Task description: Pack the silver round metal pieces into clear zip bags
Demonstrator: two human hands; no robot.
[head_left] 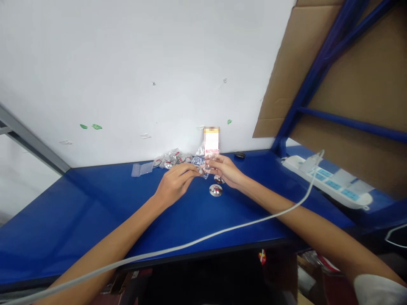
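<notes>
My left hand (176, 181) and my right hand (226, 170) meet at the far middle of the blue table (79, 220). Both are closed on a small clear plastic bag (205, 168) with a round metal piece in it, held between the fingertips. A round silver disc (216, 190) lies flat on the table just below my right hand, and a second one (218, 179) is partly hidden under that hand. A pile of bagged discs (173, 159) lies by the wall behind my left hand. An upright card (211, 141) leans on the wall.
A flat empty clear bag (141, 169) lies left of the pile. A white power strip (330, 182) sits on the right, its white cable (197, 242) running across the table front. A dark round cap (239, 155) lies by the wall. Cardboard (349, 84) and a blue frame (305, 89) stand right.
</notes>
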